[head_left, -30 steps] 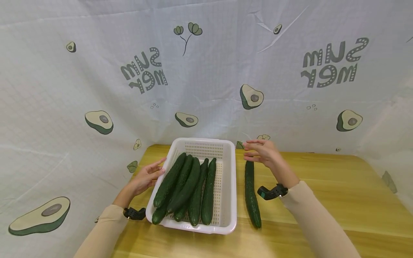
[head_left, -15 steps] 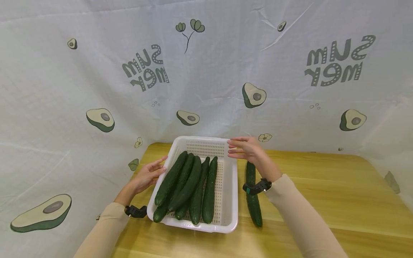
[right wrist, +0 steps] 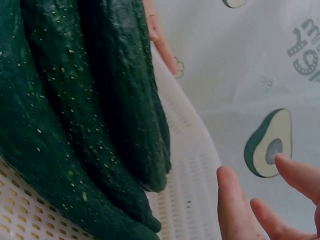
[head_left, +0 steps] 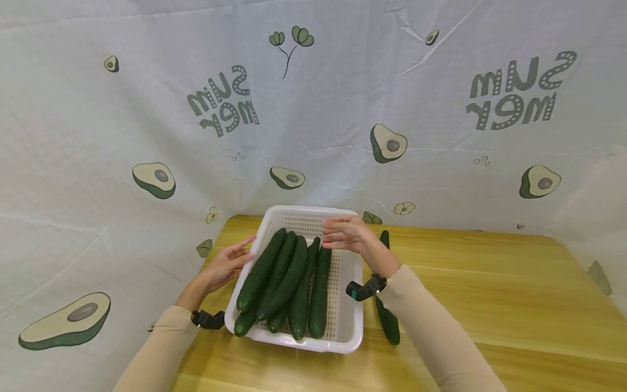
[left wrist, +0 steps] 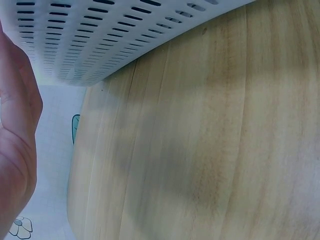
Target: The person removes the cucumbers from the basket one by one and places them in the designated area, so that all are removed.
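As a person's beige sleeves [head_left: 431,326] reach over a yellowish wood-grain tabletop [head_left: 504,288], the left hand [head_left: 227,265], fingers loosely extended, touches the left rim of a white, rectangular, perforated plastic basket [head_left: 328,345]. Long, dark-green, bumpy-skinned cucumbers [head_left: 289,283] lie heaped inside, mostly toward the left; a single dark-green cucumber [head_left: 389,325] rests outside, just to the right, partly hidden by the right arm. Above the basket's far end, the right hand [head_left: 345,233] hovers, fingers outstretched, holding nothing. Behind hangs a whitish cloth [head_left: 323,109] printed with avocados.
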Demonstrator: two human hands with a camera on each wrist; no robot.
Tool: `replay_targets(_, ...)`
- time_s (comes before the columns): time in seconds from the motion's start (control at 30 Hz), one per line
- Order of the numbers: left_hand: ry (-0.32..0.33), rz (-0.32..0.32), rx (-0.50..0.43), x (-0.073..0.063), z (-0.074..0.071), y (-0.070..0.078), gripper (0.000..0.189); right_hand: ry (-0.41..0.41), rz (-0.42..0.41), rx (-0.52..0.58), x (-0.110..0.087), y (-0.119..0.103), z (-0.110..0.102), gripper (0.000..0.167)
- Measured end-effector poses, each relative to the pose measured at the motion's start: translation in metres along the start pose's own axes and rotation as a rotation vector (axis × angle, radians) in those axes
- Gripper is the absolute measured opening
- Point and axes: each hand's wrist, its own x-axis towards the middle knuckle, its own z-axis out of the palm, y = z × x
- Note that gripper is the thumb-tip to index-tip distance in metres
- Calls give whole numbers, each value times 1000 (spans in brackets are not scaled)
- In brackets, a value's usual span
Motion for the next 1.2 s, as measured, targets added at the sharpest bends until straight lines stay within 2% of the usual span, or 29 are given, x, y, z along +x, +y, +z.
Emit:
replay_targets(0.13,0,0,0,0,1,1,61,-10,8,-28,4,8,9,47)
replay_targets(0.27,-2,-3,-4,-1,1,2,61,15,52,-4,9,14,16,47)
replay_targets(0.5,1,-4,-16,-1,1,0,61,-64,16,-46,8,28,17,26)
replay_targets(0.57,2,-3,-20,-1,1,0,62,-68,7,-51,8,31,18,27)
replay_targets(0.8,1,-1,-16,-1,1,0,62,-23,56,-60,10,38,25,45)
replay_targets(1.03,-1,0,-14,-1,1,0,62,6,94,-101,14,44,33,44)
replay_targets(1.2,3,4,6,0,0,-2,61,4,117,-125,17,47,35,54)
